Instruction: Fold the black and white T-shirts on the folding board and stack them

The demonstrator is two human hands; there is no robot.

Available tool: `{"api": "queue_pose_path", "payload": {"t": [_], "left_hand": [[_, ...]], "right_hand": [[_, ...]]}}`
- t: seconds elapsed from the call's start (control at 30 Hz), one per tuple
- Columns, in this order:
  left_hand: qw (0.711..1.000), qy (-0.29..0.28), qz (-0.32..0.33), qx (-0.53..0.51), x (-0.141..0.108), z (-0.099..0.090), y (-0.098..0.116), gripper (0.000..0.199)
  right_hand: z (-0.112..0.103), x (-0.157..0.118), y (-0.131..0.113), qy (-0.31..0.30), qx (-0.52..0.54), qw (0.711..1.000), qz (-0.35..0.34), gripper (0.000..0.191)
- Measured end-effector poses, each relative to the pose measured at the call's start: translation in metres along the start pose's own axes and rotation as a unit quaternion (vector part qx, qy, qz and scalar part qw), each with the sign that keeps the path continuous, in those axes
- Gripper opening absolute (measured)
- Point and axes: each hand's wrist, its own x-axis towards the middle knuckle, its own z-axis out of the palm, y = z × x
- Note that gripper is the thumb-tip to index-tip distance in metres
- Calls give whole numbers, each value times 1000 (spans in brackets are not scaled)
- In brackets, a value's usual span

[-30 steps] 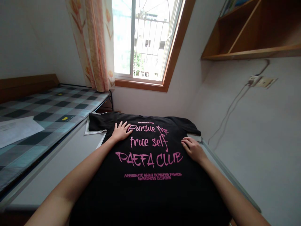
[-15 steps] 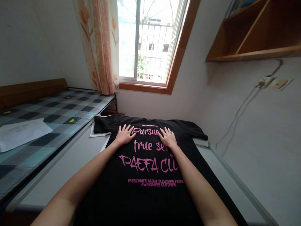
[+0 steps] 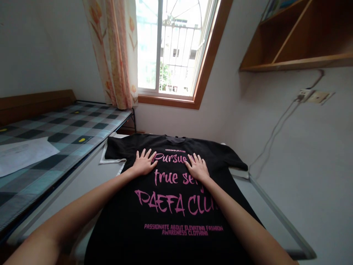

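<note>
A black T-shirt (image 3: 171,200) with pink lettering lies spread out on a pale grey tabletop (image 3: 85,175), its collar at the far side and both sleeves out to the sides. White fabric (image 3: 103,154) shows from under its left sleeve and again below the right one. My left hand (image 3: 143,162) rests flat on the upper chest, fingers spread, left of the top lettering. Flat on the right of the same lettering is my right hand (image 3: 197,167), its fingers also apart and covering some letters. Neither hand grips the cloth.
To the left stands a bed with a checked mattress (image 3: 91,123), a white paper sheet (image 3: 24,154) on it. A curtain (image 3: 118,55) hangs by the barred window (image 3: 176,55). On the right wall are a wooden shelf (image 3: 292,62), a socket (image 3: 305,95) and a hanging cable (image 3: 271,138).
The shirt has shifted a little towards me and its collar now shows at the far edge. Both hands stay flat on the chest. The view has tilted slightly.
</note>
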Motion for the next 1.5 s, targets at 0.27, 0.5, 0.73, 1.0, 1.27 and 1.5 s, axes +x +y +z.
{"api": "queue_pose_path", "payload": {"t": [0.27,0.5,0.73,1.0,1.27,1.5], "left_hand": [[999,-51,12,4,-30,-23,6,71],[998,56,-17,-7,23,-30,2,68],[998,55,-39,-11,39,-2,-15,67],[997,62,-38,-9,39,1,-16,65],[988,142,-52,29,14,-7,5,55],[998,37,-54,5,-36,2,16,88]], "right_hand": [[0,-41,-1,9,-9,1000,-4,68],[-21,12,8,68,42,995,54,66],[-5,37,20,27,25,994,106,70],[-4,31,22,57,18,997,41,66],[-2,28,11,-2,6,991,-131,72],[2,31,12,-1,-9,992,-129,69]]}}
